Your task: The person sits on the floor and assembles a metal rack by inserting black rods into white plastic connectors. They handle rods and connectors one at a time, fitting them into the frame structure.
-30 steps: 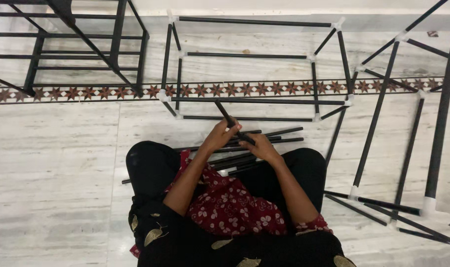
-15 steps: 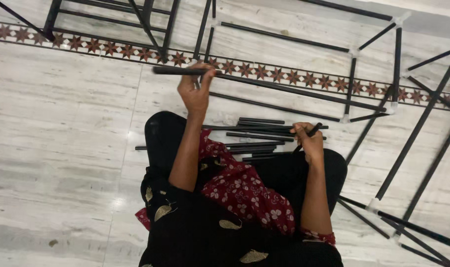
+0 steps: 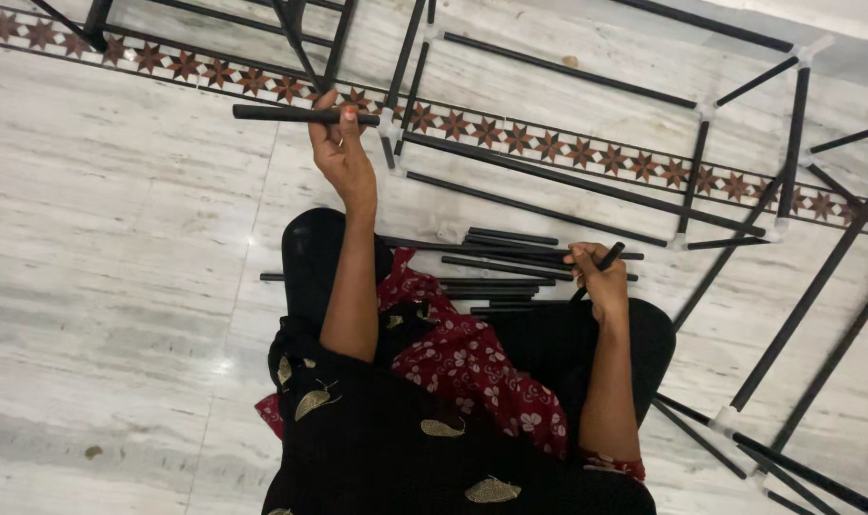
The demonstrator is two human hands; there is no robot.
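Right hand (image 3: 601, 283): gripping a short black rod (image 3: 598, 267) above the lap. Loose rods (image 3: 500, 262): lying on the marble floor (image 3: 119, 248) just ahead of the knees. Left hand (image 3: 338, 148): reaching forward, fingers pinching another black rod (image 3: 300, 113) level. Rod frame (image 3: 596, 143): lying beyond.

black dress, red floral scarf
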